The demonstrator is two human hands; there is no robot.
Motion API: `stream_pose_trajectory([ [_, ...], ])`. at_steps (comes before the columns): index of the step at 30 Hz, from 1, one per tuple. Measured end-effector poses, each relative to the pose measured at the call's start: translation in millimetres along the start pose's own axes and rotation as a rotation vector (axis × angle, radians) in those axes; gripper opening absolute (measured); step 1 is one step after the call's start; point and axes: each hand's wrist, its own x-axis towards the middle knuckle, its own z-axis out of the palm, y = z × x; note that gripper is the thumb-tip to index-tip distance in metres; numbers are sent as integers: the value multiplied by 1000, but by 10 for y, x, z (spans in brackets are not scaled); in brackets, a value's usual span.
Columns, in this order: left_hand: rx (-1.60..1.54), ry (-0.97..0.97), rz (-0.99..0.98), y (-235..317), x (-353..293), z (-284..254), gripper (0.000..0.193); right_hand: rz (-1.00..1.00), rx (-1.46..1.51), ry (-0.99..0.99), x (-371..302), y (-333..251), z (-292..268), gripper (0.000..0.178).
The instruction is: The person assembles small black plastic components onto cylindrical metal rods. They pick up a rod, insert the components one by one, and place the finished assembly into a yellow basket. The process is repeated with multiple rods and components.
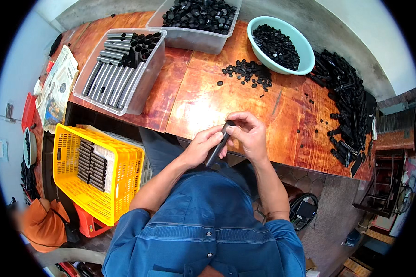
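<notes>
A dark, smooth tube [214,154] is held tilted in front of me, just off the table's near edge. My left hand [201,145] is closed around its middle, with the thumb along the side. At the tube's upper end, my right hand [250,137] has its thumb and fingers pinched on the tip; whether a small piece sits there is hidden by the fingers. Ahead on the wooden table [194,99] lies a loose scatter of small black caps [249,71]. A clear plastic bin [141,92] at the left holds similar dark tubes [107,83].
Behind stand a clear bin of black round caps [198,16] and a pale green bowl [305,67] of small black parts. Black parts are heaped [344,92] at the right. A yellow crate [113,198] with tubes stands lower left, near a person in orange [44,226].
</notes>
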Motion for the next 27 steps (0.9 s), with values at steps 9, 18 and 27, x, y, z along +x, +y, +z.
stream_pose_trajectory([
  [9,-112,61,-37,55,17,75,40,48,-21,21,57,-11,31,19],
  [18,-251,79,-98,71,-28,35,38,57,-40,5,71,15,19,21],
  [27,-269,68,-190,109,-16,20,39,30,-12,-8,47,10,-33,23],
])
